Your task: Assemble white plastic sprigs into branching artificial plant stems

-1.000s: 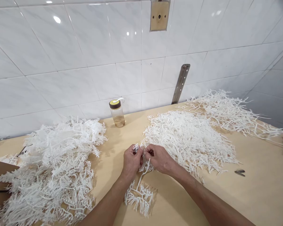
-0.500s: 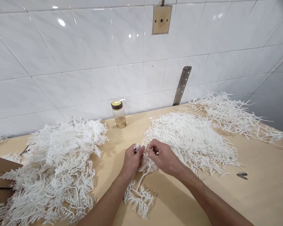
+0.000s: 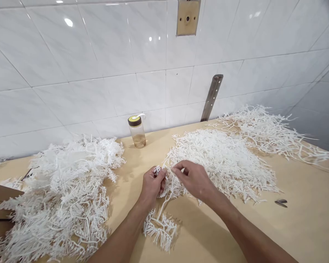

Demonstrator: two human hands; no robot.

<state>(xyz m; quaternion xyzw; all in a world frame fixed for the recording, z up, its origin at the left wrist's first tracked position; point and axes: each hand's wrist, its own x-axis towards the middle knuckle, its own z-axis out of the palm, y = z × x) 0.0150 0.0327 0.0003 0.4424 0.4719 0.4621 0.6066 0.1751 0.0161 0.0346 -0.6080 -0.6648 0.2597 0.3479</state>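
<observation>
My left hand (image 3: 152, 183) is closed around white branching plastic sprigs, and a small tuft (image 3: 157, 169) sticks out above its thumb. From between my hands a white branched sprig (image 3: 161, 229) hangs down, its bushy end low over the table in front of me. Just to the right, my right hand (image 3: 193, 178) pinches with thumb and forefinger at the stems beside the left fingertips. What exactly lies in that pinch is too small to make out. Right behind both hands spreads a pile of white sprigs (image 3: 219, 160).
A larger heap of white sprigs (image 3: 68, 197) covers the left side, beside a cardboard box (image 3: 2, 193). Loose white stems (image 3: 271, 131) lie at the back right. A lidded bottle (image 3: 137, 133) stands near the tiled wall. Small dark snips (image 3: 281, 203) rest on the table (image 3: 304, 226) at right.
My right hand has shifted slightly to the right, away from the left fingertips, and a gap now shows between them. My left hand keeps its hold. The view has tilted slightly.
</observation>
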